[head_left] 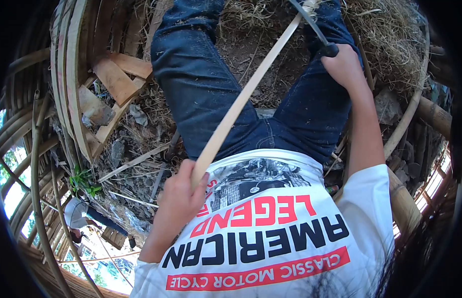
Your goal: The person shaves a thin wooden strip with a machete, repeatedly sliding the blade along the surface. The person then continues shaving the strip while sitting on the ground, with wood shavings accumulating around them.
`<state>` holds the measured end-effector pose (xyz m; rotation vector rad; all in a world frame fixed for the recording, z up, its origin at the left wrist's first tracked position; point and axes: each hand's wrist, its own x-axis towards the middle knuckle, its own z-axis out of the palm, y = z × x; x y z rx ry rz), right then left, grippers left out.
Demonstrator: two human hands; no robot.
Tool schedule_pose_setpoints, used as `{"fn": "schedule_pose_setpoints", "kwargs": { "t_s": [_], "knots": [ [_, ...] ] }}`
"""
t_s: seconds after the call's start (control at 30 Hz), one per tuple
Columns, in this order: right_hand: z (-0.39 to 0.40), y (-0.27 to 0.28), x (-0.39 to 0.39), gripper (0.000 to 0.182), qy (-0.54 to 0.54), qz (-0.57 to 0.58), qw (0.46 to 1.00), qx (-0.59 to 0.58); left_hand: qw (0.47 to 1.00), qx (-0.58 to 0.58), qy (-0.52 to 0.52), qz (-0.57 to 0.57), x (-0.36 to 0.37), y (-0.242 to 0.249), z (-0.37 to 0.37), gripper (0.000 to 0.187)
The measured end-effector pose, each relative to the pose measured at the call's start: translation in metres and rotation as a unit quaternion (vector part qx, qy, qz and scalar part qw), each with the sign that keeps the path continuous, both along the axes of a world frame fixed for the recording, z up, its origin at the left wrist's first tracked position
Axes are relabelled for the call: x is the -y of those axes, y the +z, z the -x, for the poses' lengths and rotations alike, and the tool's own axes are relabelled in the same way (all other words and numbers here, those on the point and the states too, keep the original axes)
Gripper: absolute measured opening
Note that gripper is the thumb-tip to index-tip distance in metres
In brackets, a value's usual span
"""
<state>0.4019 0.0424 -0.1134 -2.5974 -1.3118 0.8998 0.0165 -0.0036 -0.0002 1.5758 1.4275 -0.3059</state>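
A long pale wooden strip (pixel 248 90) runs diagonally from my waist up between my legs to the top of the view. My left hand (pixel 179 198) is closed round its lower end. In my right hand (pixel 344 67) is the dark handle of a knife (pixel 313 24), over my thigh at the upper right. The knife's blade points up and to the left, crossing in front of the strip near its far end, where pale shavings (pixel 310 6) gather. Whether the blade touches the strip cannot be made out.
Cut wooden boards (pixel 116 82) and long curved slats (pixel 72 74) lie at the left. Dry straw (pixel 390 37) covers the upper right. Bamboo poles (pixel 404 198) stand at the right. Another person (pixel 76 213) is at the lower left, beyond a green plant (pixel 83 182).
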Motion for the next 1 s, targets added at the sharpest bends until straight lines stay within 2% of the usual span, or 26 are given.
{"fn": "schedule_pose_setpoints", "kwargs": {
  "t_s": [0.07,0.13,0.2,0.27,0.47,0.5,0.6,0.63,0.67,0.7,0.83,0.9,1.0],
  "knots": [
    [0.004,-0.001,0.002,0.024,0.003,-0.04,0.999,0.012,0.999,0.037,-0.007,-0.03,-0.003,-0.004,-0.004,0.015],
    [0.016,0.004,0.006,0.024,-0.001,-0.083,0.996,-0.023,0.987,0.108,0.059,0.101,-0.006,-0.007,-0.005,0.015],
    [0.038,0.002,0.017,0.023,-0.026,-0.111,0.993,-0.041,0.979,0.134,0.081,0.131,-0.011,-0.011,-0.008,0.017],
    [0.062,0.004,0.029,0.021,-0.034,-0.126,0.991,-0.038,0.944,0.202,0.125,0.231,-0.011,-0.019,-0.009,0.02],
    [0.091,0.025,0.059,0.029,0.017,-0.093,0.988,-0.125,0.911,0.22,0.12,0.329,-0.009,-0.035,-0.015,0.03],
    [0.092,0.025,0.065,0.04,0.035,-0.105,0.984,-0.143,0.913,0.222,0.129,0.316,-0.008,-0.038,-0.017,0.03],
    [0.099,0.041,0.073,0.047,0.038,-0.036,0.978,-0.2,0.918,0.247,0.132,0.28,0.001,-0.043,-0.023,0.025],
    [0.101,0.043,0.076,0.05,0.046,-0.032,0.977,-0.206,0.973,0.163,0.061,0.154,0.002,-0.037,-0.031,0.022],
    [0.104,0.044,0.079,0.05,0.048,-0.03,0.977,-0.207,0.997,0.071,-0.011,0.023,0.004,-0.032,-0.038,0.021],
    [0.107,0.044,0.082,0.05,0.045,-0.026,0.972,-0.228,0.997,0.015,-0.06,-0.038,0.007,-0.031,-0.042,0.021],
    [0.117,0.048,0.092,0.042,0.045,-0.014,0.953,-0.301,0.993,-0.019,-0.073,-0.091,0.012,-0.03,-0.047,0.015],
    [0.115,0.05,0.094,0.033,0.057,0.021,0.942,-0.33,0.991,0.011,-0.072,-0.11,0.013,-0.035,-0.043,0.017],
    [0.098,0.044,0.097,0.03,0.038,0.002,0.938,-0.344,0.993,0.033,-0.03,-0.106,0.014,-0.035,-0.047,0.02]
  ]
}}
